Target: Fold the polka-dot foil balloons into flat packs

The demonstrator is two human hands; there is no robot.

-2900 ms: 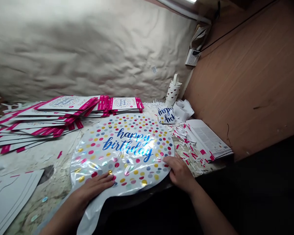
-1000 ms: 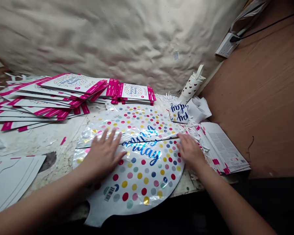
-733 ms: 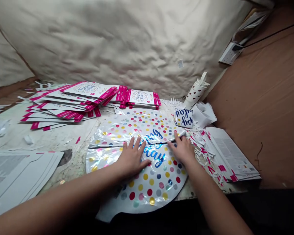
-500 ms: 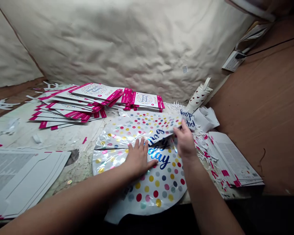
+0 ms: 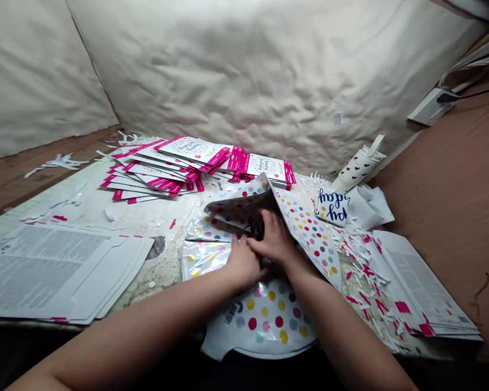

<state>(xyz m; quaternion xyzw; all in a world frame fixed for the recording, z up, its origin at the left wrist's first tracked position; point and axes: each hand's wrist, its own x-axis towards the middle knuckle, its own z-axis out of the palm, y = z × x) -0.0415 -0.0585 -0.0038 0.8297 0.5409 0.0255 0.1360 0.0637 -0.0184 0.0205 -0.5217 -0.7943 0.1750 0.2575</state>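
Observation:
A flat foil balloon [image 5: 264, 320], white with coloured dots, lies before me at the table's front edge. A dotted foil flap [image 5: 309, 228] stands raised and bent over its right half, its dark underside facing my hands. My left hand [image 5: 244, 264] rests on the foil near the crease, fingers stretched forward. Beside it my right hand [image 5: 274, 237] reaches under the raised flap, thumb and fingers apart, the thumb meeting the left hand's fingers. The flap partly hides the right fingertips. A folded foil balloon [image 5: 332, 206] with blue lettering lies to the right.
Pink-edged white packets [image 5: 158, 168] are piled at the back left. Printed card sheets [image 5: 65, 271] lie at left, and more cards [image 5: 424, 288] at right. Paper scraps [image 5: 367, 277] litter the right side. A heart-patterned cup [image 5: 356, 168] and a power socket [image 5: 434, 106] are beyond.
My right hand has moved left from the upper foil's right end to under the now raised flap, beside my left hand. The view has shifted, so the table appears further right.

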